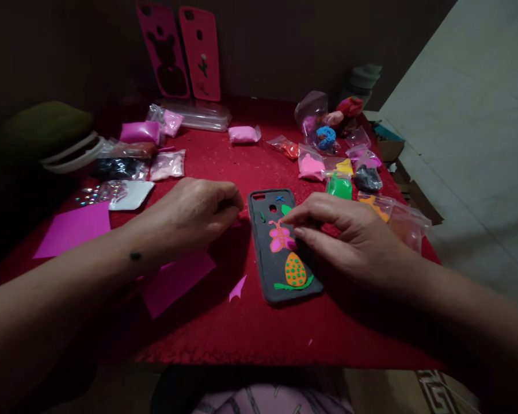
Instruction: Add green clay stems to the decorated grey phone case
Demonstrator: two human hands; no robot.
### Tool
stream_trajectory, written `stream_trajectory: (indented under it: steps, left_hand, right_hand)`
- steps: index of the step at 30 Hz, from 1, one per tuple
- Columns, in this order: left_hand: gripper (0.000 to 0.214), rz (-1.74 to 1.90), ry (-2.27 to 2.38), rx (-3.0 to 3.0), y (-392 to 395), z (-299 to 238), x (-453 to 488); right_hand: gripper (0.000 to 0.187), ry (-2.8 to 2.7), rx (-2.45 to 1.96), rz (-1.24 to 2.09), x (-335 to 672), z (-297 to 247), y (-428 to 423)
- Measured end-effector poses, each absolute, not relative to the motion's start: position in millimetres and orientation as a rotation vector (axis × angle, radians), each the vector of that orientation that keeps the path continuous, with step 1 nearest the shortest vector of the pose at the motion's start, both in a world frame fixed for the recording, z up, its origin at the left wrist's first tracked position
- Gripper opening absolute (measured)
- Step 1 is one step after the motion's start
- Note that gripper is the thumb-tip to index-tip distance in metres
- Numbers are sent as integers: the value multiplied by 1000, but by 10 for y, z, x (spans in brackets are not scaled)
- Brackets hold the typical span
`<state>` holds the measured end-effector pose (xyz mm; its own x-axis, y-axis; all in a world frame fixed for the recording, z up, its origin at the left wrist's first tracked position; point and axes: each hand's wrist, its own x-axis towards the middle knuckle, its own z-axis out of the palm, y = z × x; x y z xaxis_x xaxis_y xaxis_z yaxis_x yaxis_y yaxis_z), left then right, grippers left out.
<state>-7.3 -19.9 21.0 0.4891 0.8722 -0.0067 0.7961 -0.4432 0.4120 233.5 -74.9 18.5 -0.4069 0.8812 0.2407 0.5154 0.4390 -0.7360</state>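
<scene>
- Our grey phone case (280, 253) lay flat on the red table (224, 328), already carrying a pink butterfly (281, 237) and an orange egg (295, 270).
- Our right hand (354, 241) rested its fingertips on the case near a green leaf (286, 209), holding nothing we could see.
- Our left hand (194, 213) was pinched shut beside the case; we could not tell on what.
- The upper part looked sparsely decorated; clay packets (339, 187) waited nearby.

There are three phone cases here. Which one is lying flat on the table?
The grey phone case with the pink butterfly and orange egg lies flat, under the right hand. The two pink cases stand upright at the back.
</scene>
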Motion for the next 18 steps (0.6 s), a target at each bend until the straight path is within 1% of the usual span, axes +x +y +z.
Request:
stream_trajectory:
  steps: [3,6,8,18]
  left_hand:
    - [21,203,1363,2435,-208,124,-67]
    - [24,118,1354,2498,-211,60,-48]
    - [23,91,1385,2521,-212,45,-44]
    - [27,47,1430,2489,-213,16,-63]
  right_hand:
    - [18,-2361,-1008,444,2311,96,-640]
    - [18,-2468,-942,237,2283,10,-539]
    - [18,-2467,-926,186,2261,-19,-495]
    - [16,-2482,-871,160,2189,-28,-396]
